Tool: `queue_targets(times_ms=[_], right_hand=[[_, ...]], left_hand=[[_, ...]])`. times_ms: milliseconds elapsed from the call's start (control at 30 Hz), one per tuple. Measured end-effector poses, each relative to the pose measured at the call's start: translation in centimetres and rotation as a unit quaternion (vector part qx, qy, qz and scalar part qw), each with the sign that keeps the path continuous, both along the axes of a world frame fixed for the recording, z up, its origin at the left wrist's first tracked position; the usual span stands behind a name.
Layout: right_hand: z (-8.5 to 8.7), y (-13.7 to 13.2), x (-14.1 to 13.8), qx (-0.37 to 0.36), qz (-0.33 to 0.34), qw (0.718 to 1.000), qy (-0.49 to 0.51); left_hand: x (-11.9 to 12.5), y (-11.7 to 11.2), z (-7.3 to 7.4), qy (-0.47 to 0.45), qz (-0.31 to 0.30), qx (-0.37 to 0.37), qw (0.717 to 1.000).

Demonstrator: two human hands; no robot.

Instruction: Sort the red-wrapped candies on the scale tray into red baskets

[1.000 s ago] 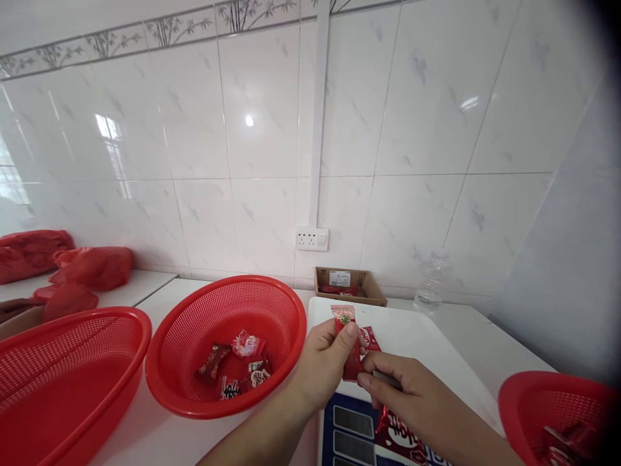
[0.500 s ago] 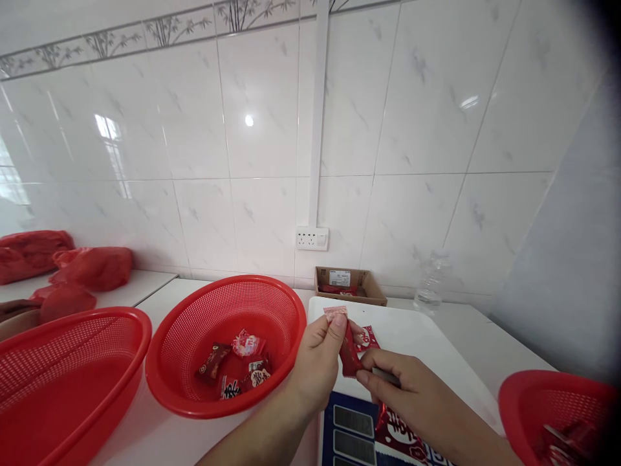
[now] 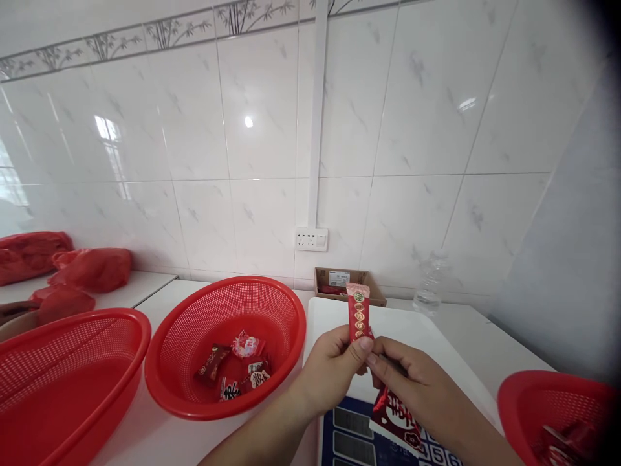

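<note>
My left hand [image 3: 334,362] is closed, thumb and fingers pinching a slim red stick packet [image 3: 359,314] with gold print and a pale crimped top. The packet stands nearly upright above the white plate of a weighing scale [image 3: 320,317]. My right hand [image 3: 412,382] is closed, its fingertips against the left thumb near the packet's lower end. Below the right fingers hangs a red snack packet with white lettering [image 3: 398,421], over the scale's blue keypad panel [image 3: 330,433]. A dark thing between the right fingers is mostly hidden.
A red perforated basket [image 3: 165,362] holding several wrapped snacks [image 3: 247,344] stands left of the scale. Another red basket [image 3: 97,375] is farther left, and a third red basket [image 3: 524,388] is at right. Behind are a cardboard box [image 3: 373,291], a clear plastic jar [image 3: 429,285] and red bags [image 3: 101,268].
The stick packet has been raised and turned so its gold print shows. Both hands have come together. The lettered packet below my right hand has shifted and tilted.
</note>
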State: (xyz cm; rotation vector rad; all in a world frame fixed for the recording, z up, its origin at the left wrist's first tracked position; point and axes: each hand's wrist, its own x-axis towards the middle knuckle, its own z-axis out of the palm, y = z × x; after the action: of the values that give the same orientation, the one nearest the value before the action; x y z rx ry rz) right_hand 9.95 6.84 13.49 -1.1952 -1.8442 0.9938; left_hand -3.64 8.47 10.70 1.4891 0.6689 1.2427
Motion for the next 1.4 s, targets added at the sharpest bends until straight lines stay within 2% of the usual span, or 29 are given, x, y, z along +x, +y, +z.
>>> queue_targets(times_ms=[333, 600, 867, 1033, 1200, 1300, 1400], right_hand=[[-0.15, -0.15, 0.06, -0.005, 0.021, 1.000, 0.000], [0.06, -0.16, 0.18, -0.009, 0.056, 0.998, 0.001], [-0.03, -0.05, 0.33, 0.000, 0.008, 1.000, -0.004], [-0.36, 0.06, 0.10, 0.007, 0.007, 0.999, -0.032], [-0.52, 0.01, -0.16, 0.019, 0.011, 1.000, -0.015], [-0.02, -0.21, 0.13, -0.007, 0.019, 1.000, 0.023], [0.39, -0.25, 0.71, -0.052, 0.004, 0.991, 0.126]], left_hand=[[0.03, -0.49, 0.74, -0.051, -0.032, -0.005, 0.998], [0.02, -0.41, 0.28, -0.041, -0.010, 0.007, 0.999], [0.46, -0.09, -0.16, 0.017, 0.039, -0.004, 0.999], [0.27, -0.13, 0.01, 0.006, 0.046, -0.003, 0.999], [0.25, -0.19, -0.08, -0.013, 0.057, 0.006, 0.998], [0.34, -0.14, -0.03, -0.048, 0.028, -0.028, 0.998], [0.38, -0.09, -0.09, -0.095, -0.069, -0.093, 0.989]])
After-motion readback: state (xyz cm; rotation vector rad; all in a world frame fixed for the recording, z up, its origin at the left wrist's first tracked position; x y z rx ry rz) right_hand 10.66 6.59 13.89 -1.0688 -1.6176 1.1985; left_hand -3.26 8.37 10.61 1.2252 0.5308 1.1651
